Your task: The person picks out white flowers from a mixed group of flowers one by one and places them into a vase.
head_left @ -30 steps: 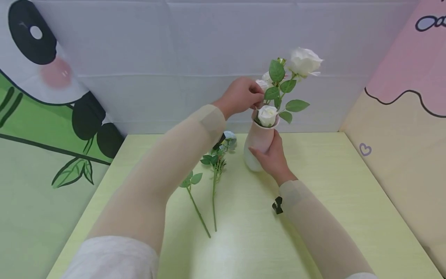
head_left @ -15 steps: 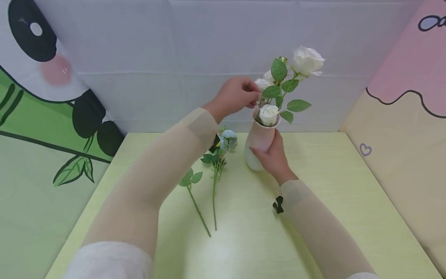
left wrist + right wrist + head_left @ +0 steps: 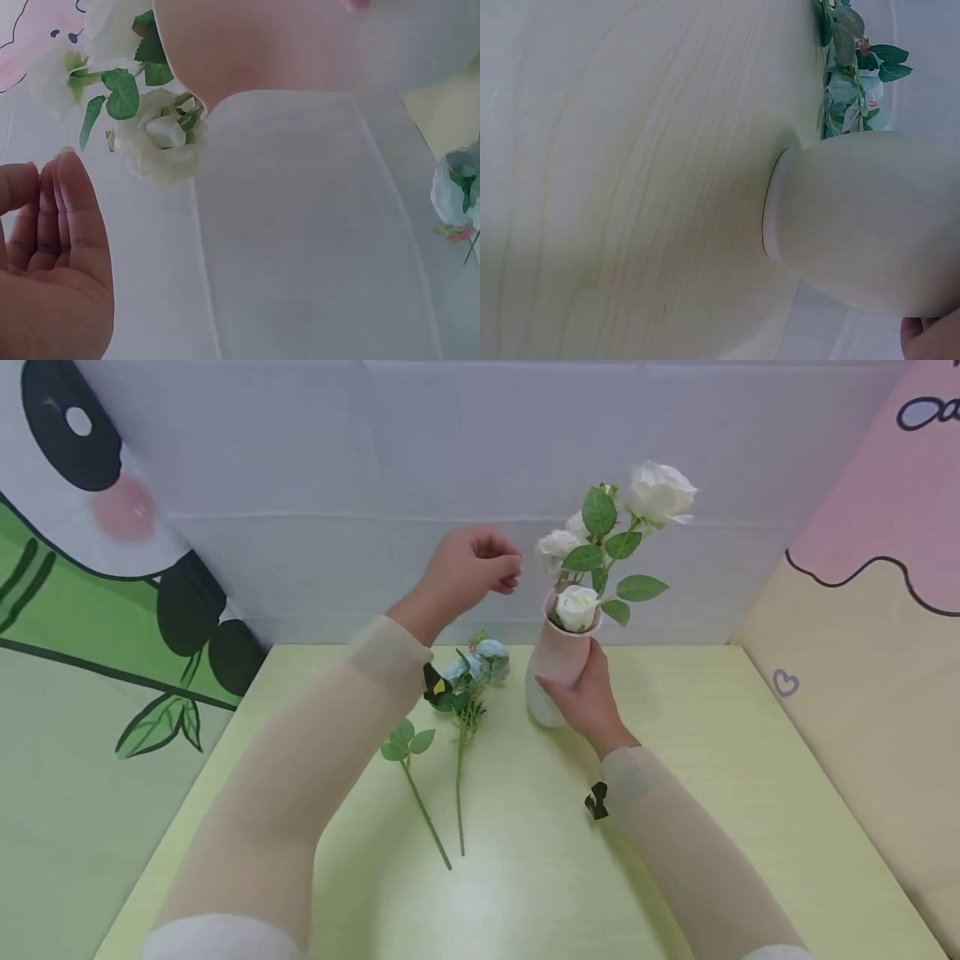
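A pink-and-white vase (image 3: 553, 664) stands upright on the table, holding several white roses (image 3: 660, 493) with green leaves. Around its right side my right hand (image 3: 588, 706) grips it, thumb across the front; in the right wrist view a bit of this hand (image 3: 932, 339) shows against the vase's pale body (image 3: 870, 225). My left hand (image 3: 468, 567) is in the air left of the blooms, apart from them. Seen from the left wrist, the left hand (image 3: 60, 262) has loosely bent fingers and holds nothing, just beside a white rose (image 3: 161, 139).
Left of the vase, a stem with blue flowers (image 3: 491, 656) lies on the table (image 3: 525, 877). Beside it is another green stem (image 3: 427, 817) with leaves (image 3: 405, 741), its top partly behind my left arm. A white cloth backdrop (image 3: 360, 485) rises behind the table.
My left hand has let go near the white roses and drawn back to the left. More of the left rose and the blue flowers shows. The right hand and vase stay in place.
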Tool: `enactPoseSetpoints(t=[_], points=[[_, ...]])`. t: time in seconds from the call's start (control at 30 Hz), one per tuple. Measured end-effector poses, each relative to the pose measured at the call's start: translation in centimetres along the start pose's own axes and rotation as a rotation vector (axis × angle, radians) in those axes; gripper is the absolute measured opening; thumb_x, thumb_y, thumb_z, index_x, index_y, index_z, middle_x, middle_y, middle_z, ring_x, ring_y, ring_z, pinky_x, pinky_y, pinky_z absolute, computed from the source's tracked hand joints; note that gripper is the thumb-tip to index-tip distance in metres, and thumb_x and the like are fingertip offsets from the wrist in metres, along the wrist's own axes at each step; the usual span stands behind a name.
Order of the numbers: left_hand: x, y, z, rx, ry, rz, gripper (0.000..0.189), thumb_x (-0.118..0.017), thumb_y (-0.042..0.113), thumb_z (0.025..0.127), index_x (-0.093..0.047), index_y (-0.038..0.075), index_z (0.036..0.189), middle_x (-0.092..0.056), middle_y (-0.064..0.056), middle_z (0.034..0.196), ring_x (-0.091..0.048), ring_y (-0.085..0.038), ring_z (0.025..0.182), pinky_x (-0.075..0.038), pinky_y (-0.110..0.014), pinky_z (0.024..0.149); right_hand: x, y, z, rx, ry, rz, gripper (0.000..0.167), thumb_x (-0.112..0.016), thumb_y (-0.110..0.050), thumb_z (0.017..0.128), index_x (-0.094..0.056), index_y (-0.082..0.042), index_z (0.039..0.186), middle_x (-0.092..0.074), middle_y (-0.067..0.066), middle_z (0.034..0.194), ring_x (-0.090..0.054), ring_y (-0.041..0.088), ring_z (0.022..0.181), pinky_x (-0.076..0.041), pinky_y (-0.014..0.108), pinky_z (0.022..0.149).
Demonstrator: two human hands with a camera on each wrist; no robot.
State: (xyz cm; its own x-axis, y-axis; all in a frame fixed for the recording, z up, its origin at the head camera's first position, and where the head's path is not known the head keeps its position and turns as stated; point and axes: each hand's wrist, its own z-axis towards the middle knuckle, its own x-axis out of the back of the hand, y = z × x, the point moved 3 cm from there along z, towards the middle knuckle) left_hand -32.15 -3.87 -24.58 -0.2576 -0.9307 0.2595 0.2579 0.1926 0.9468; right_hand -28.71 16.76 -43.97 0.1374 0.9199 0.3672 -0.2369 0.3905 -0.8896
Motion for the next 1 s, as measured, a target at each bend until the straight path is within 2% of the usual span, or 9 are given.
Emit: enactPoseSetpoints(t=[0.17,0.33,0.43,0.53,0.73,0.83,0.93,1.0], points=[[1.3,-0.6,-2.5,-0.009,0.021,0.07,0.01,-0.069,0.013,0.099,-0.07,0.003,0.101,-0.07,-0.013,0.095,-0.069,-0.027,0.086,-0.06,-0.04,0.084,0.0,0.4,-0.6,0.0,-0.003,0.017,0.096,-0.084,-0.024,0.087,-0.022,-0.009,0.158,-0.04,0.014,0.148,-0.048,0.03,0.131,-0.037,0.053,0.112],[2.4,-0.4,-5.2,-0.036,0.06,0.241,0.01,-0.068,0.018,0.1,-0.07,0.009,0.103,-0.07,-0.007,0.095,-0.066,-0.021,0.085,-0.055,-0.036,0.082,0.2,0.5,-0.5,-0.006,-0.003,-0.008,0.096,-0.084,-0.027,0.088,-0.02,-0.01,0.158,-0.039,0.014,0.149,-0.047,0.03,0.132,-0.037,0.053,0.113],[2.8,-0.2,-6.7,-0.052,0.083,0.348,0.012,-0.067,0.022,0.101,-0.07,0.012,0.106,-0.069,-0.003,0.099,-0.063,-0.019,0.089,-0.052,-0.037,0.083,0.4,0.5,-0.2,-0.021,0.0,-0.026,0.097,-0.084,-0.029,0.088,-0.02,-0.011,0.159,-0.039,0.015,0.149,-0.047,0.031,0.132,-0.036,0.053,0.113],[3.1,-0.3,-8.0,-0.051,0.116,0.43,0.017,-0.065,0.025,0.102,-0.07,0.013,0.113,-0.069,0.001,0.106,-0.063,-0.016,0.095,-0.051,-0.037,0.087,0.6,0.5,0.1,-0.034,-0.002,-0.032,0.097,-0.085,-0.031,0.087,-0.022,-0.011,0.158,-0.042,0.014,0.149,-0.048,0.031,0.132,-0.037,0.052,0.113],[3.6,-1.4,-10.2,0.001,0.151,0.496,0.033,-0.06,0.034,0.104,-0.066,0.017,0.131,-0.066,0.002,0.126,-0.061,-0.019,0.118,-0.049,-0.044,0.1,1.6,0.1,-0.1,-0.064,-0.039,-0.096,0.102,-0.087,-0.047,0.082,-0.03,-0.011,0.159,-0.046,0.012,0.15,-0.048,0.032,0.135,-0.038,0.055,0.112],[4.2,-1.9,-11.4,0.036,0.155,0.557,0.044,-0.057,0.04,0.105,-0.06,0.018,0.143,-0.06,0.001,0.141,-0.052,-0.023,0.134,-0.042,-0.048,0.109,2.8,-0.4,-0.7,-0.112,-0.07,-0.219,0.109,-0.076,-0.061,0.086,-0.021,-0.008,0.163,-0.035,0.016,0.16,-0.037,0.036,0.145,-0.032,0.058,0.116],[4.9,-2.3,-12.5,0.048,0.165,0.632,0.05,-0.054,0.043,0.106,-0.055,0.02,0.15,-0.052,-0.001,0.152,-0.042,-0.025,0.144,-0.036,-0.051,0.114,4.3,-1.2,-1.4,-0.146,-0.086,-0.349,0.108,-0.055,-0.072,0.094,-0.011,-0.004,0.164,-0.022,0.021,0.167,-0.023,0.04,0.152,-0.024,0.06,0.119],[5.3,-2.7,-13.2,0.036,0.172,0.678,0.053,-0.053,0.044,0.106,-0.052,0.019,0.152,-0.049,-0.002,0.155,-0.039,-0.026,0.147,-0.034,-0.052,0.116,5.3,-1.9,-1.9,-0.143,-0.087,-0.413,0.103,-0.042,-0.074,0.098,-0.008,-0.002,0.164,-0.02,0.023,0.167,-0.02,0.042,0.153,-0.022,0.061,0.119]])
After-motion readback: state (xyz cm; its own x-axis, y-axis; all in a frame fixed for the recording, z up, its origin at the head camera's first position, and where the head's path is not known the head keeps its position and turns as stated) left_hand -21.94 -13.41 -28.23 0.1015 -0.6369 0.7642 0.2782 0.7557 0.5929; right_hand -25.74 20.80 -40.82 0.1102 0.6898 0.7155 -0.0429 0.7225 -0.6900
